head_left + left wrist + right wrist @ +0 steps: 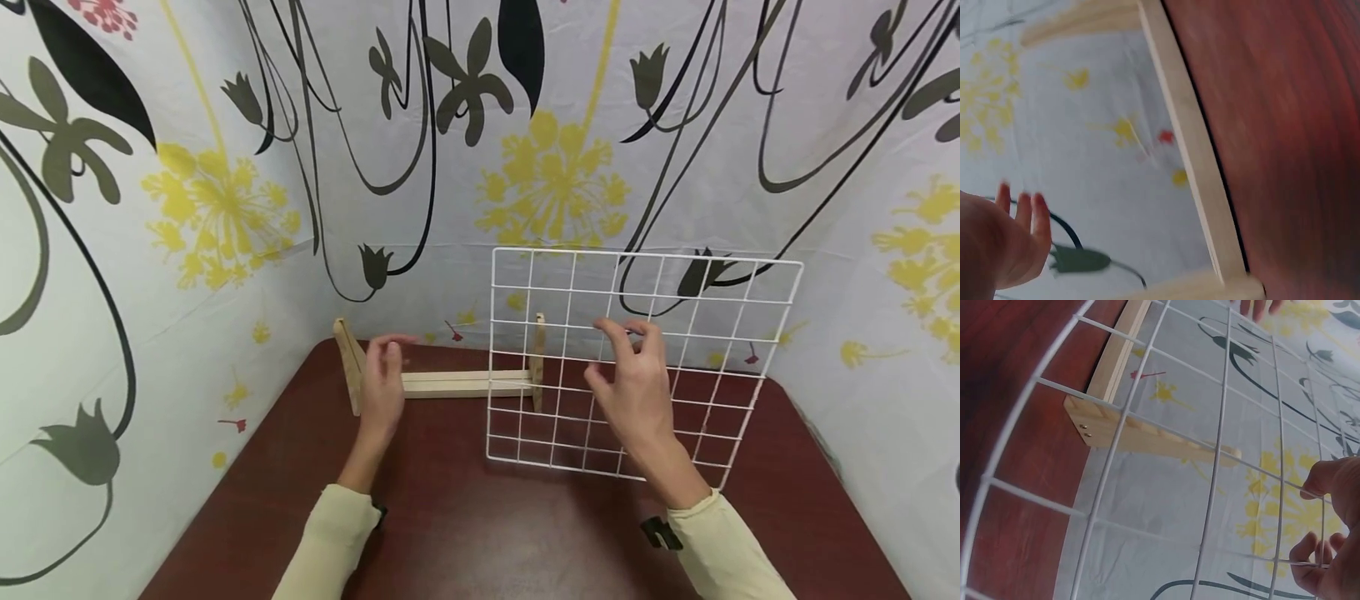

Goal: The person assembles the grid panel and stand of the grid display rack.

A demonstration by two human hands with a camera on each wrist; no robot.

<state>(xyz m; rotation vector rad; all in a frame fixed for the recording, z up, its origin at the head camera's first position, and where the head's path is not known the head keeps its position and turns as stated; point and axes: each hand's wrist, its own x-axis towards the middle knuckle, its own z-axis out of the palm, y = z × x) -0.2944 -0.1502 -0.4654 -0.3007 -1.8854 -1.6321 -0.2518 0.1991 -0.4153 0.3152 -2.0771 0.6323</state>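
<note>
A white wire grid panel stands tilted above the dark red table. My right hand is at its middle, with bent fingers and thumb on the wires. In the right wrist view, the fingertips curl at the wires. Behind the panel is a pale wooden stand, a low crossbar with an upright at each end. Near the stand's left upright, my left hand is raised with loosely bent fingers and nothing in it. In the left wrist view, its fingers are apart from the wood.
The dark red table reaches back to a patterned cloth, which also rises at the left and right. The wooden stand sits near the table's back edge.
</note>
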